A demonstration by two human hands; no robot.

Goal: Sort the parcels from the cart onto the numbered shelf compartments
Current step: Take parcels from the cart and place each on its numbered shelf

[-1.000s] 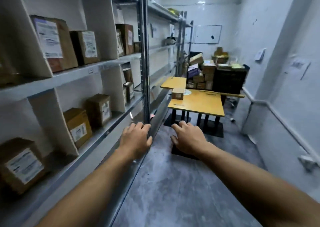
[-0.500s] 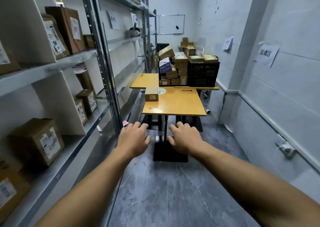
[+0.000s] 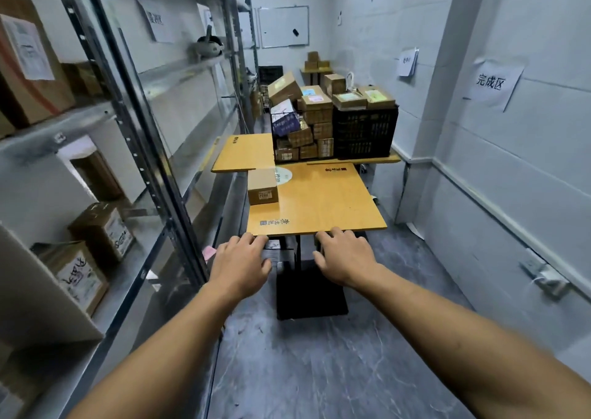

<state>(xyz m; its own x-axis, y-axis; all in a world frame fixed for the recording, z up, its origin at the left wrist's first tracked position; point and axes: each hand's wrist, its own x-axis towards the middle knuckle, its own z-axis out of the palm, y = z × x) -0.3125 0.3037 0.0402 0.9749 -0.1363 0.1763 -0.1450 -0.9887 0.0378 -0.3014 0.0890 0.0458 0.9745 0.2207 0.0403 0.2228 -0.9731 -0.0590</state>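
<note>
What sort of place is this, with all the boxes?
Most likely a small parcel sorting or stock room: metal shelving holds labelled cardboard boxes, a black crate and wire basket are heaped with parcels, and a paper sign marks a zone.

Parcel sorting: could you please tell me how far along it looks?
Done: several boxes stand in shelf compartments. In hand: nothing; left hand and right hand are empty, near the small box on the table. Left: wire basket and black crate loaded with parcels.

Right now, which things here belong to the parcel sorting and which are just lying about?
Job: small brown cardboard parcel on yellow wooden table; wire cart piled with parcels; grey metal shelf rack; left hand; right hand.
Lying about: white whiteboard; paper wall sign.
</note>
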